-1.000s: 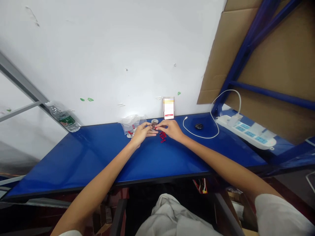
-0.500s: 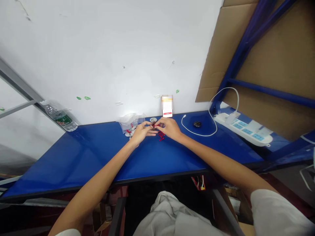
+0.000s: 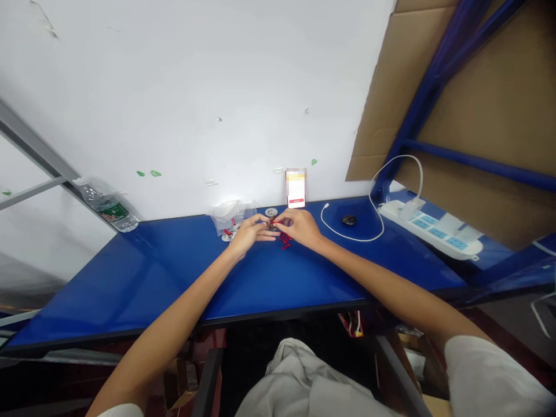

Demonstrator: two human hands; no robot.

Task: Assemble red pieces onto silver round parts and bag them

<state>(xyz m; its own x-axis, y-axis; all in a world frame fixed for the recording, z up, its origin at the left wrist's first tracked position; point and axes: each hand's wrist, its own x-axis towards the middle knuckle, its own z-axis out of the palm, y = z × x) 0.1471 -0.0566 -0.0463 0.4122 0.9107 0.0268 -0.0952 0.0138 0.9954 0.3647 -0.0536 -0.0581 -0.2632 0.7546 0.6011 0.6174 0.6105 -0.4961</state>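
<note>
My left hand and my right hand meet at the back of the blue table. Their fingertips pinch a small round metal part with red on it between them. Several small red pieces lie on the table just under my right hand. A second round metal disc lies behind the fingers, near the wall. A clear plastic bag holding more red and metal bits sits just left of my left hand.
A phone leans against the white wall. A white cable and a dark mouse lie to the right, then a white power strip. A water bottle lies at the back left. Cardboard and blue shelving fill the right.
Both hands stay together at the same spot, fingers shifting slightly on the small part. The view has tilted a little.
</note>
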